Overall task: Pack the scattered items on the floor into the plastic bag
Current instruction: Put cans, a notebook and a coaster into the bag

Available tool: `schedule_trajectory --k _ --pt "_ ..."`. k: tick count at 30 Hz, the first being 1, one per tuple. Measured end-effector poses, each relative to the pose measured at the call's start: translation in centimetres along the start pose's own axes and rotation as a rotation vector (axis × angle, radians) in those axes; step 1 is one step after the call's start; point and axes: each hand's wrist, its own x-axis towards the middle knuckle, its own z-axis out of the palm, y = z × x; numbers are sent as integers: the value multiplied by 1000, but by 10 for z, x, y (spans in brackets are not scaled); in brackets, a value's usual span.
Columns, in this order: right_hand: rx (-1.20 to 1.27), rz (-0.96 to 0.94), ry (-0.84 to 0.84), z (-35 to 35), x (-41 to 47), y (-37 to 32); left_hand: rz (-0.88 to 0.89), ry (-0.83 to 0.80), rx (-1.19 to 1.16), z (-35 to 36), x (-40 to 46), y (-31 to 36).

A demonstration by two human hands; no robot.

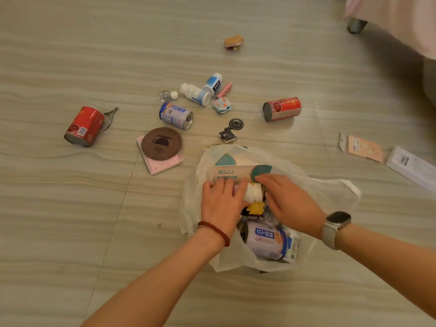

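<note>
Left hand flat, fingers spread, pressing white roll inside plastic bag; nothing clenched. Right hand loose on same roll. Blue can, lying sideways up-left, nearer left hand.

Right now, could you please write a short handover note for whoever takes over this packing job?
Left hand and right hand: both inside the white plastic bag, pressing on a small white-and-yellow item; grip unclear.
Done: white-and-teal box and pale blue drink can are bagged.
Left on the floor: two red cans, another blue can, white bottles, brown round coaster on pink notebook, small trinkets.
</note>
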Motion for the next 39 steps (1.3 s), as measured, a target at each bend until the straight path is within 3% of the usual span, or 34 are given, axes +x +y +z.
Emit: schedule_trajectory --k 3,9,13,15,18,21,23,26,32,35,39 --pt "-131 -4 -132 11 -8 4 -43 -66 44 3 -3 -2" --pt "-332 -51 -38 22 -1 -2 -58 56 -213 -3 -23 -19" --pt "-380 -138 141 14 15 -17 -247 203 -445 -8 -37 -53" --pt "-273 -224 214 10 31 -36 -389 201 -481 -7 -37 -78" --pt "-114 -310 276 8 64 -69 -601 59 -378 1 -33 -123" --pt "-5 -313 259 10 108 -99 -806 -250 -316 18 -35 -172" --pt "32 -204 158 18 145 -114 -875 -420 -293 35 -44 -199" --pt "108 113 -67 42 205 -122 -893 -579 -288 60 -65 -216" --pt "242 525 -173 94 276 -123 -872 -536 -268 83 -83 -218" --pt "364 681 -118 106 288 -120 -867 -527 -283 83 -82 -216" --pt "494 708 -66 119 290 -133 -884 -492 -337 86 -84 -220"
